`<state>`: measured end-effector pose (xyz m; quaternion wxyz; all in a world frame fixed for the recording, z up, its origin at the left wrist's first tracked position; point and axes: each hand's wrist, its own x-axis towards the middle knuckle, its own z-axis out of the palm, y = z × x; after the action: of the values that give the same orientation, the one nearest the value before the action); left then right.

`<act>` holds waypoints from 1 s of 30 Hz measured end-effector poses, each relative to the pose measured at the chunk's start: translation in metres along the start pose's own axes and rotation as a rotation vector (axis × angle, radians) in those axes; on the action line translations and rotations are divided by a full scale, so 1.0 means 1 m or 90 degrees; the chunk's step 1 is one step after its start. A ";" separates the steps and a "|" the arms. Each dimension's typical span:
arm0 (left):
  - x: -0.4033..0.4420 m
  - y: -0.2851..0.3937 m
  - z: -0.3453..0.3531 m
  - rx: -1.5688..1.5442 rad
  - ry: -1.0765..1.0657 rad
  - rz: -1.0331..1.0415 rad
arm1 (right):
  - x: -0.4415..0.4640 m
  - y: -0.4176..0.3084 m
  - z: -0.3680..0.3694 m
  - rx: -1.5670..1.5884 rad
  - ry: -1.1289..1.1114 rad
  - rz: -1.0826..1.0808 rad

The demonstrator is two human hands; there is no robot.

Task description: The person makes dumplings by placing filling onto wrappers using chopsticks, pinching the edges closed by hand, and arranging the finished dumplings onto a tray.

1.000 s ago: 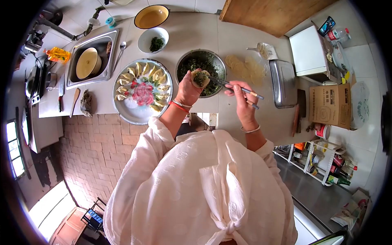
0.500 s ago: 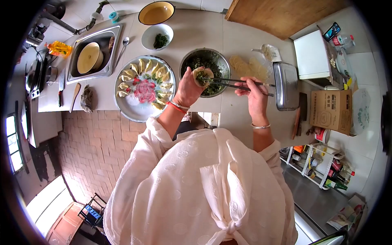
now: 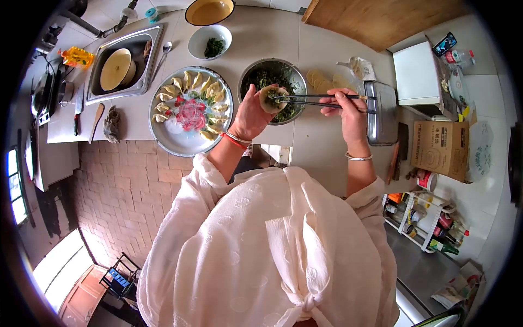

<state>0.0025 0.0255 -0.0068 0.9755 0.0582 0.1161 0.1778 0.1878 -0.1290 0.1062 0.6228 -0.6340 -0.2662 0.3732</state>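
My left hand (image 3: 252,117) cups a round dumpling wrapper (image 3: 269,106) with green filling on it, over the near edge of a metal bowl (image 3: 300,87) of chopped green filling. My right hand (image 3: 346,110) grips a pair of dark chopsticks (image 3: 316,100), whose tips reach the filling on the wrapper. To the left, a large enamel tray (image 3: 161,137) with a red flower pattern carries folded dumplings (image 3: 206,85) around its rim. More flat wrappers (image 3: 322,85) lie on the counter behind my right hand.
A white bowl (image 3: 196,43) with chopped greens and a yellow basin (image 3: 210,12) stand at the back. At left are a sink (image 3: 146,76) holding another basin, a spoon (image 3: 165,52), a knife (image 3: 77,116) and a cloth (image 3: 112,126). A lidded metal box (image 3: 382,114) and a carton (image 3: 440,147) stand at right.
My right hand has shifted slightly right with the chopsticks, which lie more level now. The wrapper in my left hand faces up more openly, with its filling showing.
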 end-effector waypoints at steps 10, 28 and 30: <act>-0.009 -0.005 0.001 0.038 -0.022 0.003 | 0.002 0.006 -0.003 0.058 0.009 0.028; -0.006 -0.003 0.004 -0.006 -0.012 0.009 | -0.009 0.013 -0.001 0.058 0.078 -0.004; -0.008 -0.002 0.001 0.002 -0.010 0.009 | -0.009 0.006 -0.005 0.075 0.092 -0.022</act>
<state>-0.0039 0.0206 -0.0046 0.9750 0.0618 0.1086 0.1839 0.1852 -0.1398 0.1017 0.6831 -0.6169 -0.2090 0.3303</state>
